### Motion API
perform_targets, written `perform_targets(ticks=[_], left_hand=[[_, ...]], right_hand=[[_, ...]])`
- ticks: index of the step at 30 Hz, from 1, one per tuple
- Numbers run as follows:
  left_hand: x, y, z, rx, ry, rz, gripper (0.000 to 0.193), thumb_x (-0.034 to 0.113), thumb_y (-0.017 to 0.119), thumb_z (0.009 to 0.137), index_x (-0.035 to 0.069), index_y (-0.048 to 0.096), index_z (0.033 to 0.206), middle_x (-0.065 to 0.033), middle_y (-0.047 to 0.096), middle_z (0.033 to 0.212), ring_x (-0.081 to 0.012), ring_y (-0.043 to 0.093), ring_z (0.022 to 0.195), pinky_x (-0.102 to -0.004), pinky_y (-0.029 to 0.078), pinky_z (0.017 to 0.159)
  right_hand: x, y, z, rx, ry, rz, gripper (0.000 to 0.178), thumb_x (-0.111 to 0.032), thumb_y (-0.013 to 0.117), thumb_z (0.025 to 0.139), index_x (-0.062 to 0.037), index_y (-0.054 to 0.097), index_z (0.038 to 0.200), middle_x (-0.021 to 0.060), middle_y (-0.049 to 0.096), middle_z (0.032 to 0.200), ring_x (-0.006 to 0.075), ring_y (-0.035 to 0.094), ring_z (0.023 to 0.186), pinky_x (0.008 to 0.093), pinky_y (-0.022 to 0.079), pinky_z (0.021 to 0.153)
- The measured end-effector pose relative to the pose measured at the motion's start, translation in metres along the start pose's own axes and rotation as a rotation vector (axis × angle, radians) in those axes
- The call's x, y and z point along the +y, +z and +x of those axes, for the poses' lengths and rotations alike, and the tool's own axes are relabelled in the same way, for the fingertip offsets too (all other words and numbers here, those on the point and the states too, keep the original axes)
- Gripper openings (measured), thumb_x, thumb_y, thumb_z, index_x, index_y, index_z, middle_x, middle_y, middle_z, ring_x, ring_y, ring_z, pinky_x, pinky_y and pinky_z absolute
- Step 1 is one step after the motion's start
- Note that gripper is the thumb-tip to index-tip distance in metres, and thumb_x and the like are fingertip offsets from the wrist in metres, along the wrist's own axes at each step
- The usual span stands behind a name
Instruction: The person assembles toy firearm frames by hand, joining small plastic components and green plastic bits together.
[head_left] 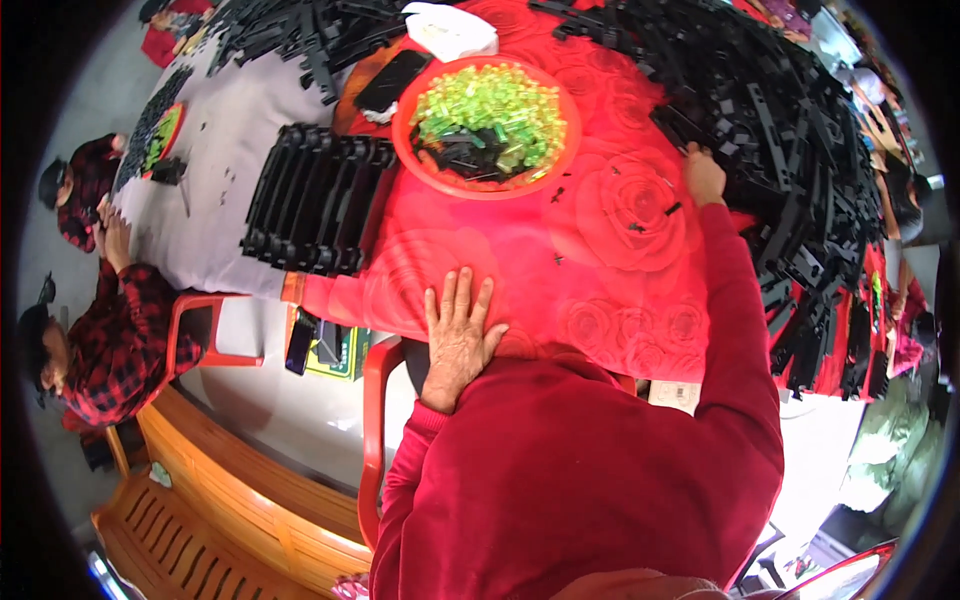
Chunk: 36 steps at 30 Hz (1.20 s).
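Note:
My left hand [458,335] lies flat with fingers spread on the front edge of the red rose-patterned tablecloth [530,255]. Nothing is in it. On the right, my right hand [705,177] reaches to the edge of a large heap of long black plastic parts [790,150]. Its fingers are curled round the near end of a black plastic strip [678,128]. Ahead of my left hand stands a row of matching black plastic pieces [318,200]. Beyond it, an orange-red basin [405,150] holds yellow-green translucent small pieces [490,95] and some black ones [465,155].
A black phone-like slab [393,82] and a white tissue-like packet [450,32] lie behind the basin. Small black bits [637,227] are scattered on the cloth. More black parts [300,45] pile up at the far left. Another person [120,340] sits at the left, near a wooden bench [220,480].

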<state>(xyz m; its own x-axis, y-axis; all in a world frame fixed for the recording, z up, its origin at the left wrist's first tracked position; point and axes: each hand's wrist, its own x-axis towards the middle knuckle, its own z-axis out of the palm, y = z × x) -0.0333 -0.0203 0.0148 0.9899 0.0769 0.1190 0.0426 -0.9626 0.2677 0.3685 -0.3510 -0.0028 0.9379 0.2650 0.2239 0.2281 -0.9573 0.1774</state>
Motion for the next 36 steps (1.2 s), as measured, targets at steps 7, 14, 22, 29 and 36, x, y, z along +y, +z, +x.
perform_targets(ticks=[7,14,22,29,36], left_hand=[[-0.002,0.002,0.007,0.088,0.032,-0.091,0.067,0.043,0.062,0.080,0.012,0.042,0.137,-0.0154,0.029,0.147,-0.0320,0.021,0.139,-0.0528,0.013,0.111],[-0.011,-0.014,0.000,0.437,-0.145,-0.374,0.053,0.020,0.070,0.077,-0.001,0.051,0.122,-0.0188,0.050,0.121,-0.0363,0.046,0.116,-0.0464,0.036,0.096],[-0.031,-0.015,0.012,0.533,-0.183,-0.266,0.074,0.020,0.075,0.071,0.001,0.038,0.133,-0.0188,0.041,0.133,-0.0388,0.038,0.121,-0.0489,0.031,0.101],[-0.046,0.006,0.015,0.497,-0.236,-0.157,0.068,0.022,0.074,0.070,0.002,0.045,0.128,-0.0159,0.052,0.118,-0.0334,0.046,0.111,-0.0458,0.035,0.093],[-0.040,-0.014,0.036,0.451,-0.246,-0.114,0.064,0.028,0.076,0.068,0.006,0.051,0.123,-0.0135,0.055,0.114,-0.0317,0.048,0.106,-0.0452,0.036,0.090]], right_hand=[[-0.013,-0.079,-0.059,0.235,-0.105,0.199,0.010,-0.021,0.051,0.090,-0.0119,0.053,0.095,0.0126,0.056,0.088,0.0353,0.062,0.071,0.0487,0.048,0.054],[-0.150,-0.137,-0.138,0.323,-0.641,0.502,0.016,-0.010,0.065,0.079,-0.0091,0.061,0.094,0.0077,0.053,0.081,0.0250,0.059,0.063,0.0360,0.047,0.050],[-0.242,-0.130,-0.145,0.293,-0.968,0.667,0.017,-0.008,0.059,0.077,-0.0057,0.057,0.093,0.0071,0.046,0.081,0.0216,0.058,0.065,0.0351,0.049,0.056],[-0.243,-0.141,-0.141,0.247,-0.869,0.839,0.030,-0.008,0.063,0.075,-0.0077,0.058,0.104,0.0077,0.053,0.097,0.0236,0.061,0.069,0.0355,0.051,0.056],[-0.201,-0.156,-0.104,0.226,-0.530,1.057,0.018,-0.003,0.064,0.078,-0.0033,0.061,0.096,0.0118,0.059,0.087,0.0268,0.061,0.072,0.0346,0.049,0.061]])
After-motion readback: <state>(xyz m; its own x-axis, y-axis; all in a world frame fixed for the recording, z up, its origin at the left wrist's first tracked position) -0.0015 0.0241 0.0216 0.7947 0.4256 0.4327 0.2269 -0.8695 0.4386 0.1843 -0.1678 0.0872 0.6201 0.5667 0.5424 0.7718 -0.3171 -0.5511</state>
